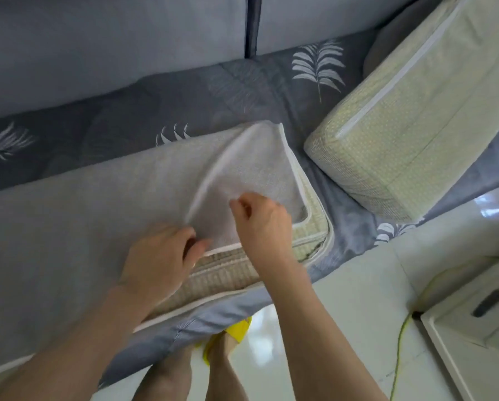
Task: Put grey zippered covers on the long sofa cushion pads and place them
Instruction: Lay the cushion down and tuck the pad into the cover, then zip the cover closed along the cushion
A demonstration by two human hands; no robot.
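A long cushion pad [230,273] with a pale green woven skin lies along the sofa's front edge, partly inside a grey cover [68,227] with white zip edging. The cover's end flap [259,166] is folded back, baring the pad's corner. My left hand [158,259] grips the cover's white-edged rim on the near side. My right hand [259,224] pinches the flap's cloth just above the pad's corner. A second pad [416,134], with no grey cover on it, lies slanted at the right.
The sofa seat carries a dark grey throw with white leaf prints [317,65], and grey back cushions [112,39] stand behind. Glossy pale floor [343,314] is at the lower right, with a yellow-green cord [398,357] and a white object [474,328]. My feet [190,369] stand below.
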